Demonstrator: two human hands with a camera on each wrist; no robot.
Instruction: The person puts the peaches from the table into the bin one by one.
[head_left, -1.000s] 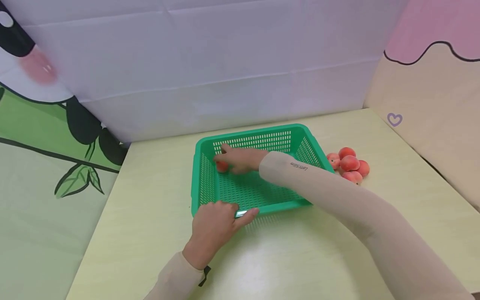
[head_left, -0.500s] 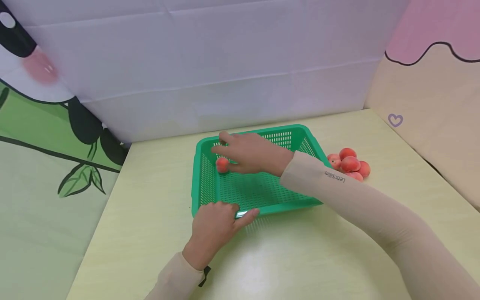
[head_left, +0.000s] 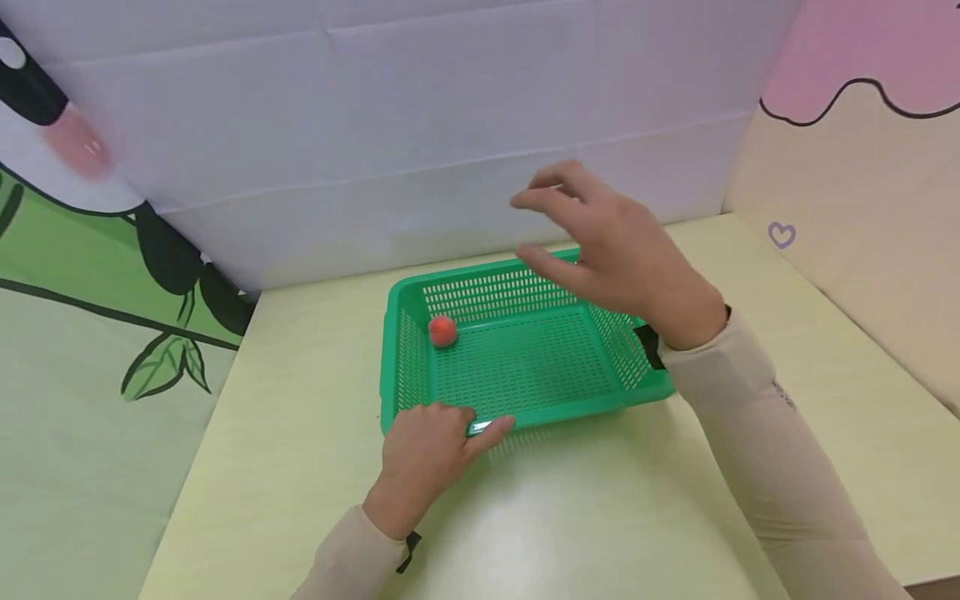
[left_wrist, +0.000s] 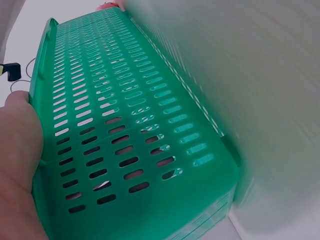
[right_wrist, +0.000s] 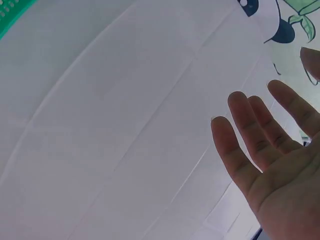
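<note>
Pale lilac cloth (head_left: 450, 125) hung creased behind the light table (head_left: 285, 450), where a green basket (head_left: 570, 411) with slotted walls sat. One peach (head_left: 442, 332) lay inside it, on the floor towards the far left corner; whether it touched a wall I could not tell. My left hand (head_left: 429, 450) gripped the near rim left of its middle, fingers curled over the edge and thumb lying along it. My right hand (head_left: 618, 246) was up over the far right part, fingers spread and loosely bent, holding nothing.

What worried me was the peach, round and held by nothing. A sharp tug from my left hand would probably have sent it rolling into a wall to bruise. Since I gripped only one side, lifting there would likely have tilted the floor and done the same. My right sleeve (head_left: 765, 442) crossed the basket's right end, with a black strap (head_left: 651, 346) at the wrist; a low sweep might have caught the rim and dragged everything askew. In the left wrist view, a reddish thing (left_wrist: 107, 6) showed past the far end, mostly hidden; a shove that way could have knocked it.
</note>
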